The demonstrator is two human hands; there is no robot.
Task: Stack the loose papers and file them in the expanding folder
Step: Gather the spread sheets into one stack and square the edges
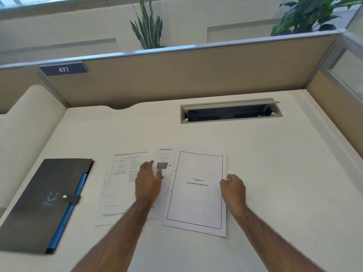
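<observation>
Three loose sheets lie side by side and overlapping on the white desk. A bordered title page point(196, 205) reading "Chapter 6" lies on the right, on top. Partly under it is a middle sheet point(164, 156). A sheet with a table point(119, 185) lies at the left. My left hand point(148, 181) hovers flat, fingers apart, over the left and middle sheets. At the title page's right edge, my right hand point(233, 188) pinches the paper with curled fingers. The black expanding folder point(42, 203), snapped closed with blue inner pockets showing, lies at the far left.
An open cable tray slot point(229, 111) is set into the desk behind the papers. Tan partition walls point(176, 79) close the desk at the back and right. Plants stand behind the partition.
</observation>
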